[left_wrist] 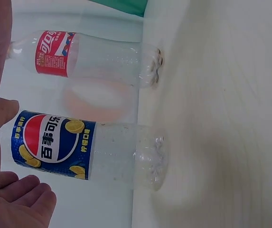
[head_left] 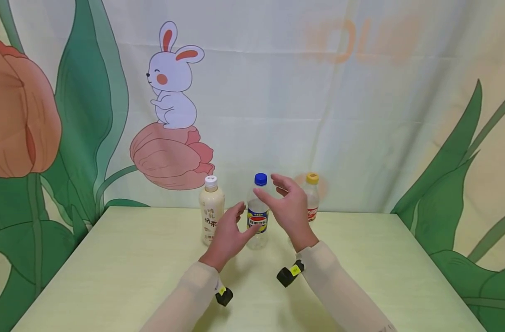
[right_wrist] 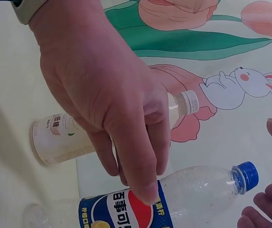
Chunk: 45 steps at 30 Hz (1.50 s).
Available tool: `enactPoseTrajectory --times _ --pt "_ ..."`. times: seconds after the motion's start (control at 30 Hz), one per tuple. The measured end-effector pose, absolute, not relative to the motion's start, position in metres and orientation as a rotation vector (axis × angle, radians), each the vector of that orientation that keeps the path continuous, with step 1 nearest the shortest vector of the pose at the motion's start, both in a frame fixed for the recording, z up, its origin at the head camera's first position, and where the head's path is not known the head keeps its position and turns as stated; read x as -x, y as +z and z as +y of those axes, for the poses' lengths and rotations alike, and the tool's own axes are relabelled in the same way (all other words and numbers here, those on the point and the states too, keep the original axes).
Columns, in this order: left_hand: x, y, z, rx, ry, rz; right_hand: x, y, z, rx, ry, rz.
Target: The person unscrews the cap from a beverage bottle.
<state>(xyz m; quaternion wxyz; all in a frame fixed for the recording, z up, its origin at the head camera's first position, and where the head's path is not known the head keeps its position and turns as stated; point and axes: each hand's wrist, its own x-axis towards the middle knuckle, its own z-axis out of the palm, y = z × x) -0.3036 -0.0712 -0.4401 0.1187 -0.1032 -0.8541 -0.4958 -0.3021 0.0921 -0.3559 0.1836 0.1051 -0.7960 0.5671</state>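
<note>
A clear plastic Pepsi bottle [head_left: 256, 215] with a blue cap [head_left: 261, 179] stands upright on the table between my hands. My left hand [head_left: 228, 237] is at its lower left, fingers parted and relaxed; its thumb overlaps the label in the head and right wrist views. Up at the cap's right is my right hand [head_left: 290, 210], thumb and fingers spread, holding nothing. Left of the Pepsi bottle stands a cream milk tea bottle [head_left: 208, 207] with a white cap, partly behind the left hand. A yellow-capped Coca-Cola bottle [head_left: 313, 199] is partly hidden by the right hand.
The pale table [head_left: 111, 272] reaches back to a hanging cloth [head_left: 252, 106] printed with a rabbit and tulips, close behind the bottles. Each wrist carries a small black camera, one under the left sleeve [head_left: 190, 288] and one beside the right sleeve [head_left: 339, 286].
</note>
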Motion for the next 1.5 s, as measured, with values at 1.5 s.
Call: enactPoseTrajectory --times 1.5 --pt "0.337 -0.446 -0.046 0.085 -1.773 -2.448 0.347 -0.349 0.075 -0.178 1.658 -2.197"
